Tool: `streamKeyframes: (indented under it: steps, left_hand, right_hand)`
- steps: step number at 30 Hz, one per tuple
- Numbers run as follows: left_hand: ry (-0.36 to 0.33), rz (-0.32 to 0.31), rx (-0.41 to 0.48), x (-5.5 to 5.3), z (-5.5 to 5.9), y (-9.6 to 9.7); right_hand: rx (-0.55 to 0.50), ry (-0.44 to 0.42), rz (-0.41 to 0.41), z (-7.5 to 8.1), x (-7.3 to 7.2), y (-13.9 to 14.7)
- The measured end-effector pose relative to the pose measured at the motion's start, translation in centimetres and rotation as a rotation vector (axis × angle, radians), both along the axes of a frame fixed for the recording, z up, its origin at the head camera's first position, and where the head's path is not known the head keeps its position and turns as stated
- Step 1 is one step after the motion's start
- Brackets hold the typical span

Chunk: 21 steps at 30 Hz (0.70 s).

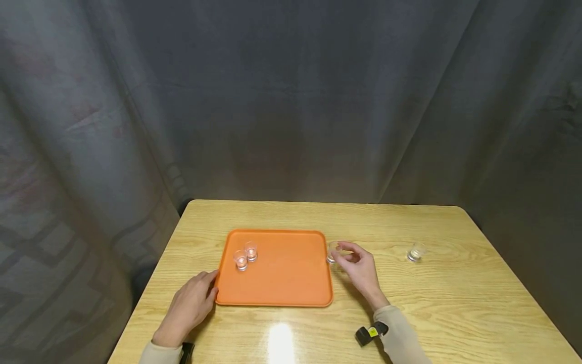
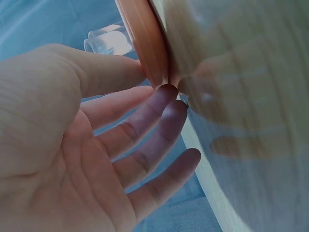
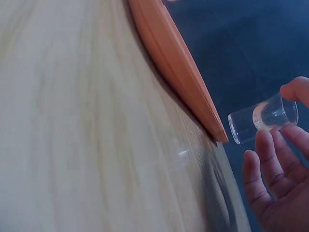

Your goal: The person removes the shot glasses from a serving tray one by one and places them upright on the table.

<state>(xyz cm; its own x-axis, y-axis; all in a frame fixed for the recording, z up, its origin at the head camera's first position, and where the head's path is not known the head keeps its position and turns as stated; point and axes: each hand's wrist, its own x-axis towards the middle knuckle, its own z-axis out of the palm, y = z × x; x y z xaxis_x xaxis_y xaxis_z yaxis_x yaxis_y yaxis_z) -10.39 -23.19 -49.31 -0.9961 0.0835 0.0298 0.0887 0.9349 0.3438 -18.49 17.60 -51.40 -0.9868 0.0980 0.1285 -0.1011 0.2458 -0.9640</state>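
Note:
An orange tray (image 1: 282,268) lies on the wooden table, with two clear shot glasses (image 1: 241,260) standing upright close together at its left end. My left hand (image 1: 192,303) rests its fingertips against the tray's left edge near the front corner. In the left wrist view the thumb (image 2: 113,75) touches the rim, and the other fingers are loosely extended. With thumb and fingertips, my right hand (image 1: 361,265) pinches a third clear shot glass (image 3: 263,118) near its mouth. That glass overlaps the tray's right rim in the head view.
Another clear shot glass (image 1: 416,252) stands on the table (image 1: 454,303) to the right of my right hand. Grey curtains (image 1: 291,101) hang behind the table and along both sides.

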Motion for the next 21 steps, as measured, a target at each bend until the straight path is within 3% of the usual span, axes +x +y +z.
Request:
streamKeyframes:
  steps: [13,21]
  left_hand:
    - [0.016,0.004,0.012,0.0,-0.2,-0.1]
    - [0.02,-0.008,0.007,-0.1,-0.3,-0.1]
  right_hand:
    - [0.016,-0.012,-0.079,-0.4,-0.3,3.3]
    - [0.036,-0.059,-0.129,-0.4,0.3,5.8]
